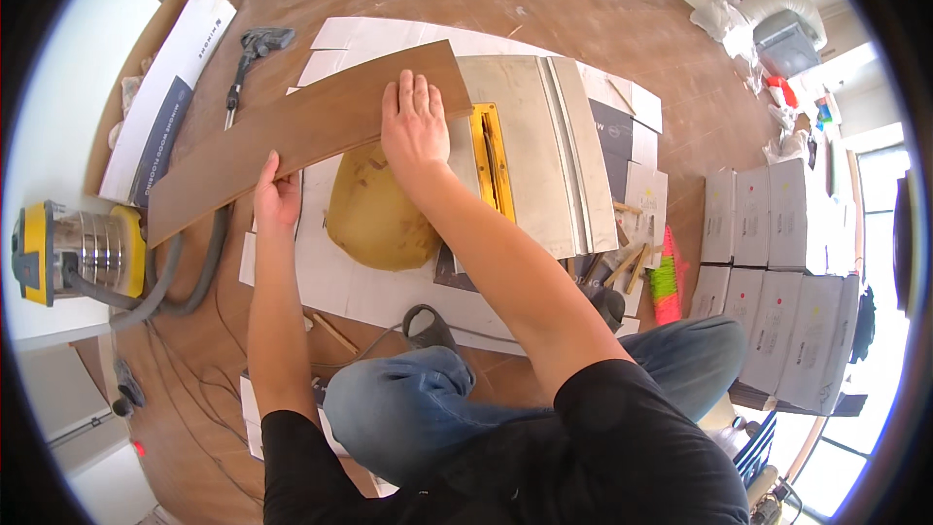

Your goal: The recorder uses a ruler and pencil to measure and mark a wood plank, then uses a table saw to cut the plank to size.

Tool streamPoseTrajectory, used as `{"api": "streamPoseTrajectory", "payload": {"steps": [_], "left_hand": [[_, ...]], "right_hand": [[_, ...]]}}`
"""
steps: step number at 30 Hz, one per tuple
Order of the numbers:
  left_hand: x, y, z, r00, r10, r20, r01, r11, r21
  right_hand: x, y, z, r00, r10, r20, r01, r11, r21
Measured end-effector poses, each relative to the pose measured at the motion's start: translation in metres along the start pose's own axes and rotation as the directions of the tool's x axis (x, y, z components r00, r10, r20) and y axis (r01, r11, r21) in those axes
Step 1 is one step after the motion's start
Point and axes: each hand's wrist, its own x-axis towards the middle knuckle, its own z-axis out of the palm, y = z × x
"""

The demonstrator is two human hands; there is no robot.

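Observation:
A long brown floorboard slants across from the left toward a table saw. My left hand grips its near edge, thumb on top and the other fingers hidden underneath. Flat on the board's right part lies my right hand, fingers stretched out; its thumb is not visible. The board's right end meets the saw's grey metal table, beside the yellow slotted insert. Below the board bulges a rounded yellow-tan part with dark smudges.
White cardboard sheets lie under the saw. To the left stand a yellow-and-steel shop vacuum with a grey hose and a long white carton. Stacked boxes stand at right. Wood offcuts lie by the saw; cables cross the floor.

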Motion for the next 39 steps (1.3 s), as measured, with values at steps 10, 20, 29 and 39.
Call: {"api": "streamPoseTrajectory", "payload": {"steps": [10, 20, 29, 39], "left_hand": [[0.05, -0.053, -0.018, 0.988, -0.148, 0.039, 0.149, 0.989, -0.013], [0.033, -0.043, 0.006, 0.988, -0.144, 0.048, 0.133, 0.975, 0.18], [0.035, -0.044, -0.005, 0.991, -0.122, 0.053, 0.107, 0.968, 0.228], [0.031, -0.044, -0.001, 0.993, -0.118, 0.021, 0.11, 0.967, 0.231]], "right_hand": [[-0.005, 0.027, 0.058, 0.985, 0.164, 0.06, -0.165, 0.986, 0.01], [-0.014, 0.036, 0.055, 0.972, 0.209, 0.108, -0.216, 0.974, 0.065], [-0.02, 0.036, 0.05, 0.968, 0.209, 0.137, -0.218, 0.974, 0.056], [-0.025, 0.037, 0.047, 0.967, 0.192, 0.167, -0.201, 0.979, 0.037]]}}
